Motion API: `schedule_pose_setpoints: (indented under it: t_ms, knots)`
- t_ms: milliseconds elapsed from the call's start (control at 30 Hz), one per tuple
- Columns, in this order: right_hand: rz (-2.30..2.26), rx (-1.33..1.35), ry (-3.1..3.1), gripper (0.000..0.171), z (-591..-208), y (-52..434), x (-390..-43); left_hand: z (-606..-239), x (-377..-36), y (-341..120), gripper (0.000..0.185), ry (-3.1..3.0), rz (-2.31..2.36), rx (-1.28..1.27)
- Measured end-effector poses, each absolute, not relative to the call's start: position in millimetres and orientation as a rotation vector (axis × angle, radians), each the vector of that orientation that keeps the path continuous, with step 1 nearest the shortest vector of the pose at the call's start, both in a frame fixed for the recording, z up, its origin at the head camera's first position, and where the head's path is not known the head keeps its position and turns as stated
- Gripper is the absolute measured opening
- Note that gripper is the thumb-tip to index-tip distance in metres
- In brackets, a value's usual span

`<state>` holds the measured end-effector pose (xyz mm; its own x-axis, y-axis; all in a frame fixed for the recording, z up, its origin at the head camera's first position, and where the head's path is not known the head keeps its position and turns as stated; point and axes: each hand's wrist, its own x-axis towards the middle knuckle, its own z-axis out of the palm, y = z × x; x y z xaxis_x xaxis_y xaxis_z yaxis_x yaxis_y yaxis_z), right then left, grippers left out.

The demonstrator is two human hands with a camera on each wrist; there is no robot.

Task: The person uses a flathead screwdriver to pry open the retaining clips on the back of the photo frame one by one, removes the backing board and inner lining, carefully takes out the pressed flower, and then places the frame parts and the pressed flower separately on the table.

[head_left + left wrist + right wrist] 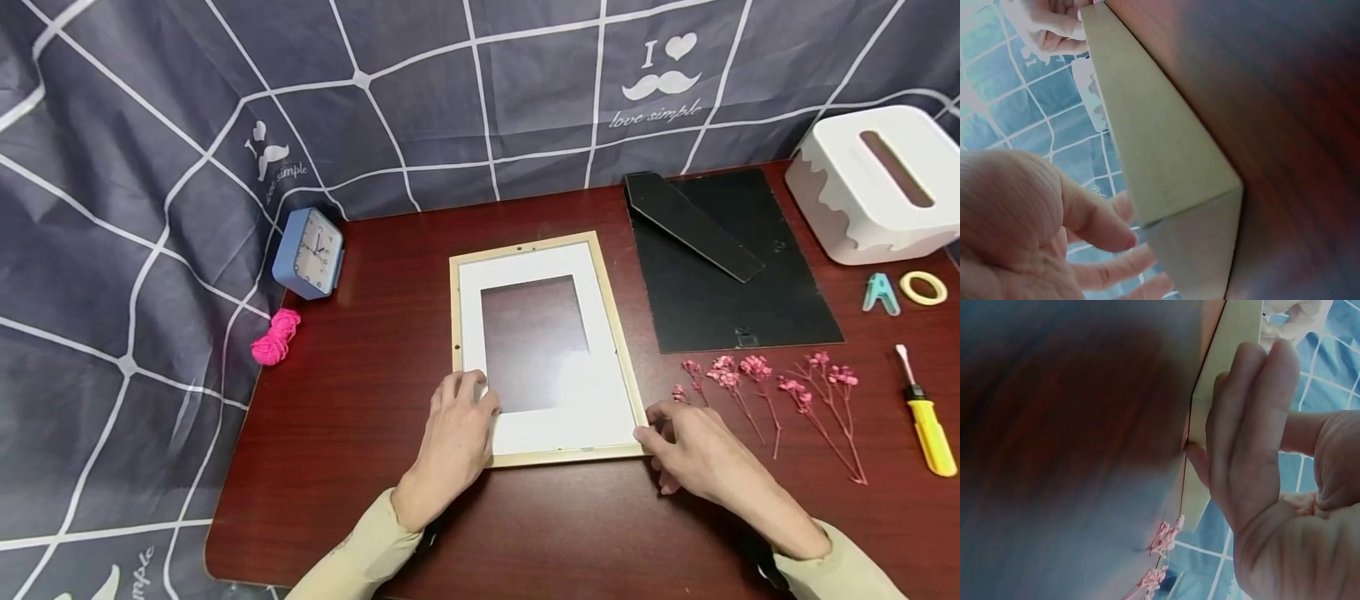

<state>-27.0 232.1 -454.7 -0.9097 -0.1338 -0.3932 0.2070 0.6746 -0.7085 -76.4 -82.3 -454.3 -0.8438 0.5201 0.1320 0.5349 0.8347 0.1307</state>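
A light wood picture frame lies on the table, holding a white mat with a rectangular opening. Through the glossy opening the dark red tabletop shows. My left hand is at the frame's near left corner, its loosely bent fingers resting over the left edge and the mat. At the near right corner, my right hand holds the frame, thumb on the top edge and fingers along the outer side. The frame's pale side stands on the table in the left wrist view.
Right of the frame lie a black backing board with its stand, pink dried flowers, a yellow screwdriver, a teal clip and a cream ring. A tissue box, blue clock and pink yarn stand farther off.
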Motion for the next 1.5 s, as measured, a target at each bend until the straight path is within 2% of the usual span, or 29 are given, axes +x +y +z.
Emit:
schedule_pose_setpoints:
  t_ms: [300, 467, 567, 700, 833, 1000, 1133, 1333, 1400, 1500]
  knots:
    - [-1.063, 0.073, 2.524, 0.03, -455.6, 228.9, -28.3, -459.0, -80.5, -79.2, 0.027, -2.933, -0.469, -0.786]
    - [-1.062, 0.084, 2.524, 0.029, -455.3, 229.0, -27.7, -462.8, -81.6, -79.5, 0.027, -2.9, -0.554, -0.807]
    - [-1.066, 0.089, 2.524, 0.029, -455.7, 229.1, -27.0, -477.2, -85.4, -83.6, 0.028, -2.855, -0.563, -0.831]
    - [-1.077, 0.094, 2.52, 0.029, -456.3, 229.1, -26.6, -518.8, -95.2, -94.9, 0.031, -2.789, -0.552, -0.863]
    - [-1.087, 0.089, 2.521, 0.029, -456.8, 229.1, -26.4, -542.4, -100.8, -101.4, 0.033, -2.771, -0.499, -0.868]
    - [-1.092, 0.095, 2.52, 0.029, -457.2, 229.2, -26.4, -521.9, -98.5, -96.8, 0.029, -2.704, -0.689, -0.785]
    - [-1.099, 0.098, 2.51, 0.031, -456.6, 230.1, -27.1, -487.1, -99.5, -90.2, 0.025, -2.599, -1.026, -0.557]
    - [-1.092, 0.105, 2.514, 0.031, -456.2, 231.7, -27.2, -456.7, -102.7, -91.5, 0.064, -2.486, -1.997, 0.097]
    - [-1.105, 0.116, 2.502, 0.032, -456.4, 231.4, -26.7, -453.5, -99.0, -93.6, 0.064, -2.482, -2.167, 0.265]
    - [-1.123, 0.127, 2.486, 0.032, -456.9, 230.5, -25.8, -450.4, -86.7, -97.5, 0.054, -2.57, -2.278, 0.352]
